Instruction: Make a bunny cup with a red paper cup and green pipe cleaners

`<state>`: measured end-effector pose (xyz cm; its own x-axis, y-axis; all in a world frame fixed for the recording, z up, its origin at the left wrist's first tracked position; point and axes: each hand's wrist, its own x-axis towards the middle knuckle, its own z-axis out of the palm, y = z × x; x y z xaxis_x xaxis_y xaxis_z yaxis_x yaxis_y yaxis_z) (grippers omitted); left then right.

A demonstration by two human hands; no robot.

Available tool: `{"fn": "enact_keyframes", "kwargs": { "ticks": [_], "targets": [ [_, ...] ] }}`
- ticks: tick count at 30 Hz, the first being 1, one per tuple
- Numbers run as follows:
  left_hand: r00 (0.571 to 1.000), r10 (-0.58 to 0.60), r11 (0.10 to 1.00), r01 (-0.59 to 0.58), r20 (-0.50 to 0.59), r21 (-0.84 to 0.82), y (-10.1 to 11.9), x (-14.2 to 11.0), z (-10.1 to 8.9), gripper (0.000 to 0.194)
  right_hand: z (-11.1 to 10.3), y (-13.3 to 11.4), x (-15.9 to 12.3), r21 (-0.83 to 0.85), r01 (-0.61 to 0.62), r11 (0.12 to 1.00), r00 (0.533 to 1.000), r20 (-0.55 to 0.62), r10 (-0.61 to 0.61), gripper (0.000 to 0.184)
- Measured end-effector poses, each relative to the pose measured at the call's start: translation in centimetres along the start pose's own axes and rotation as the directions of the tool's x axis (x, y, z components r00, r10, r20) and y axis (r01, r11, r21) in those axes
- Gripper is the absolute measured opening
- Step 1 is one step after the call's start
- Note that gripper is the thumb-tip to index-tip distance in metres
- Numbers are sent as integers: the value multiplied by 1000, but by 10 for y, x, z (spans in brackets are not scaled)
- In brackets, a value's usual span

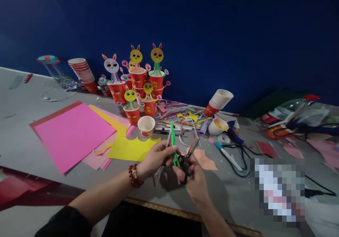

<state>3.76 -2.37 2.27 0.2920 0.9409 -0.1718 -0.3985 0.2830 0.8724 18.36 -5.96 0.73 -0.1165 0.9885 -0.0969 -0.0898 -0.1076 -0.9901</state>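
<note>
In front of me my left hand (157,156), with a red bead bracelet on the wrist, is closed around several bright green straws (173,138) standing nearly upright. A pale whitish straw (168,138) shows beside them at the same fingers. My right hand (197,182) is closed on black-handled scissors (191,149), whose blades point up and to the right, away from the straws. Its fingertips are close to the lower ends of the green straws; whether they touch is unclear. Just beyond the hands stands a white-lined paper cup (146,125).
Red cups with paper rabbit faces (137,75) stand at the back. Loose straws (180,113) lie beside them. Pink paper (75,133) and yellow paper (129,149) are at left. Stacked cups (218,101), a glue gun (235,133) and black cable (245,159) are at right.
</note>
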Motion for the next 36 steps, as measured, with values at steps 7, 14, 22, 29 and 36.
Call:
{"fn": "enact_keyframes", "kwargs": {
  "ticks": [7, 14, 22, 29, 36],
  "targets": [
    [1000, 14, 1000, -14, -12, -15, -1, 1, 0, 38, 4, -3, -3, -117, 99, 988, 992, -68, -108, 37],
    [999, -32, 999, 32, -9, -35, -2, 4, -2, 42, -2, 2, 0, -51, 36, 998, 999, -18, -37, 43],
    [999, 15, 1000, -14, -30, 23, 2, 3, -2, 48, -75, -27, -9, -92, -161, 983, 915, 360, 183, 51],
    [1000, -5, 1000, 5, -8, 2, 2, 4, -4, 46, -96, -43, -30, -361, -384, 850, 672, 523, 525, 64],
    [998, -48, 999, 47, 50, 11, -3, 4, -3, 47, -77, -38, -24, -333, -438, 835, 658, 515, 550, 65]
  ]
}}
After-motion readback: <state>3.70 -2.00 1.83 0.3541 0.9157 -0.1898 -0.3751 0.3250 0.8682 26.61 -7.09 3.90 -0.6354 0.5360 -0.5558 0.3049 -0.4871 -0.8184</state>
